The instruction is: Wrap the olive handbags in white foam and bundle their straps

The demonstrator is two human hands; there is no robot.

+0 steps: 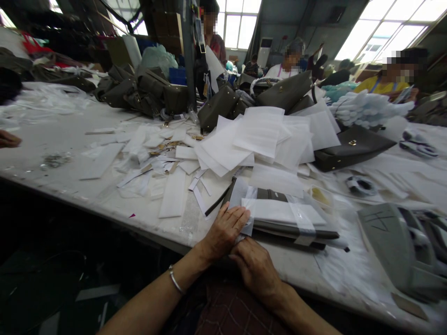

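Note:
A flattened dark grey-brown handbag (pixel 275 195) lies near the table's front edge, partly covered by a white foam sheet (pixel 279 211) with clear tape (pixel 303 223) across it. My left hand (pixel 223 230) bends its fingers over a translucent wrapping sheet (pixel 247 209) at the bundle's left end. Just below, my right hand (pixel 256 265) is closed, its curled fingers at the near corner of that same sheet. The fingertips of the right hand are partly hidden. A dark strap (pixel 220 197) lies left of the bundle.
Loose white foam sheets (pixel 260 135) are piled behind the bundle, with paper scraps (pixel 160 153) to the left. More dark handbags (pixel 352 146) stand beyond. A grey-green bin (pixel 384 242) is at the right. Several people work across the table; another person's hand (pixel 9 138) shows far left.

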